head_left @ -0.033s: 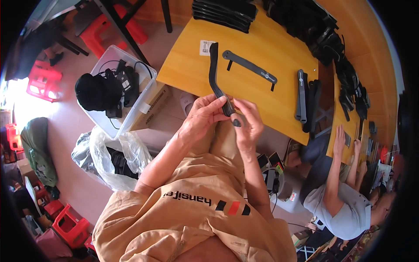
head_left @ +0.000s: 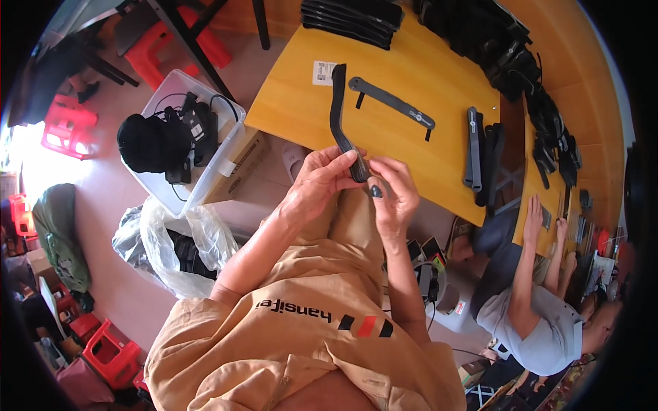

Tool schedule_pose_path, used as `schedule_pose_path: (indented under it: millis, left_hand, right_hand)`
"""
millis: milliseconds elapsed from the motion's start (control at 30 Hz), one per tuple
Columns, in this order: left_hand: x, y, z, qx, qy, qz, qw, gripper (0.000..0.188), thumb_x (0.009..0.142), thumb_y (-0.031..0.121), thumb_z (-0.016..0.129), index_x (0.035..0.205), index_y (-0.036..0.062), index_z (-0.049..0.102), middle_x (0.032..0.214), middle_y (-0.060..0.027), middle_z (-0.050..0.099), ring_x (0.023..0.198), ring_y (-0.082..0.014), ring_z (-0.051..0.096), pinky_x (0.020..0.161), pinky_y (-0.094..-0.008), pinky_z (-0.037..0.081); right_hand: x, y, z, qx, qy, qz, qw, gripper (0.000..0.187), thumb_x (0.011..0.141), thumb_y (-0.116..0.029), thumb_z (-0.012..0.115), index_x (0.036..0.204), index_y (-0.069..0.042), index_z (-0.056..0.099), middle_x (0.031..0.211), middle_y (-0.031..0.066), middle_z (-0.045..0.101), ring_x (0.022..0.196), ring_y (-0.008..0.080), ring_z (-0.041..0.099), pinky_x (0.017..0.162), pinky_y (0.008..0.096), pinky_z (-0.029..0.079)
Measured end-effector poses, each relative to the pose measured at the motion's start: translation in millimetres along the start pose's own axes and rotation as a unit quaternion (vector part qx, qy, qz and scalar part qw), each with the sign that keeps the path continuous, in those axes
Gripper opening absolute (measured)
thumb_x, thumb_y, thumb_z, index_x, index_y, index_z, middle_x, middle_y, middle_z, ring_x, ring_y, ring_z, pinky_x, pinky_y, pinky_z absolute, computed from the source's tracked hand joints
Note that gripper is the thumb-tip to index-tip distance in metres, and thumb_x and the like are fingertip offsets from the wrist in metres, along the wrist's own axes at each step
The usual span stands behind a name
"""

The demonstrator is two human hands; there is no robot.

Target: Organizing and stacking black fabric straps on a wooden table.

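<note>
A curved black strap [head_left: 336,109] rises over the near edge of the yellow table. Its lower end is pinched between the thumb and fingers of my left hand [head_left: 321,179]. Close beside that end is my right hand [head_left: 395,198], fingers bent and slightly apart, with a narrow gap to the strap. A dark patch covers its thumb tip; what it is I cannot make out. On the table, past the strap, lies a dark grey strap [head_left: 391,103] with two short black tabs. More grey and black straps [head_left: 474,151] lie together near the table's right edge.
A stack of black flat pieces [head_left: 351,22] sits at the yellow table's [head_left: 295,103] far end. At left stands a clear plastic bin [head_left: 147,185] with black items, above a plastic bag [head_left: 161,240]. On the right another person [head_left: 531,322] works at a table.
My right hand has shifted slightly right, away from the strap's lower end. The left hand still pinches the strap, which has barely moved.
</note>
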State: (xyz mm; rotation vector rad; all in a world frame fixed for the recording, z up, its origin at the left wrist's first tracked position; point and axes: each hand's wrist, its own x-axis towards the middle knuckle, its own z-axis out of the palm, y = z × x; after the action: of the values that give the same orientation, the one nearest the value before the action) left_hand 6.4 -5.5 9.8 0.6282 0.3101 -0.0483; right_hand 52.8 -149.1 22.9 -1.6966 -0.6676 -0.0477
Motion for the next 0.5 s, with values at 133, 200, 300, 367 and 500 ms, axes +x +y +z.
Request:
schedule_pose_path:
  millis: [133, 200, 300, 367, 500]
  left_hand:
    - [-2.4, -2.6, 13.4, 0.038, -0.016, 0.018, 0.999, 0.026, 0.092, 0.015, 0.055, 0.108, -0.0048, 0.057, 0.094, -0.0098, 0.065, 0.085, -0.0153, 0.065, 0.076, -0.0264, 0.056]
    - [-3.8, -4.1, 17.7, 0.044, -0.01, 0.025, 0.999, 0.026, 0.091, 0.015, 0.056, 0.108, -0.005, 0.057, 0.094, -0.0096, 0.065, 0.084, -0.0148, 0.065, 0.076, -0.0267, 0.056]
    - [-5.4, -6.0, 21.7, 0.056, 0.002, 0.022, 0.998, 0.026, 0.09, 0.015, 0.057, 0.108, -0.0046, 0.058, 0.093, -0.0085, 0.065, 0.084, -0.0142, 0.065, 0.076, -0.0273, 0.056]
    - [-6.7, -6.2, 23.7, 0.073, 0.013, 0.015, 0.997, 0.026, 0.089, 0.014, 0.058, 0.108, -0.0041, 0.058, 0.091, -0.0077, 0.065, 0.083, -0.0134, 0.065, 0.076, -0.0278, 0.056]
    - [-8.6, -6.3, 25.7, 0.101, 0.024, 0.014, 0.994, 0.026, 0.089, 0.014, 0.059, 0.108, -0.0044, 0.059, 0.091, -0.0073, 0.065, 0.082, -0.0125, 0.064, 0.075, -0.0275, 0.055]
  right_hand:
    - [3.6, -9.6, -24.8, -0.097, -0.033, -0.078, 0.992, 0.02, 0.073, 0.005, 0.064, 0.093, 0.002, 0.066, 0.09, 0.012, 0.062, 0.081, 0.0229, 0.063, 0.071, 0.029, 0.05]
    - [4.3, -13.7, -28.6, -0.114, -0.042, -0.098, 0.988, 0.019, 0.072, 0.006, 0.065, 0.091, 0.002, 0.066, 0.088, 0.0113, 0.063, 0.077, 0.0224, 0.063, 0.069, 0.0289, 0.051]
    - [4.3, -16.1, -32.3, -0.138, -0.042, -0.128, 0.981, 0.021, 0.07, 0.008, 0.066, 0.09, 0.002, 0.066, 0.084, 0.0111, 0.063, 0.072, 0.0223, 0.063, 0.063, 0.0297, 0.051]
    - [3.7, -18.1, -34.6, -0.155, -0.051, -0.129, 0.978, 0.02, 0.07, 0.007, 0.067, 0.089, 0.001, 0.066, 0.082, 0.0115, 0.063, 0.07, 0.0233, 0.063, 0.061, 0.0302, 0.051]
    - [2.4, -20.4, -38.9, -0.164, -0.068, -0.113, 0.978, 0.019, 0.07, 0.007, 0.066, 0.088, 0.001, 0.066, 0.083, 0.0115, 0.064, 0.072, 0.0223, 0.064, 0.065, 0.0288, 0.051]
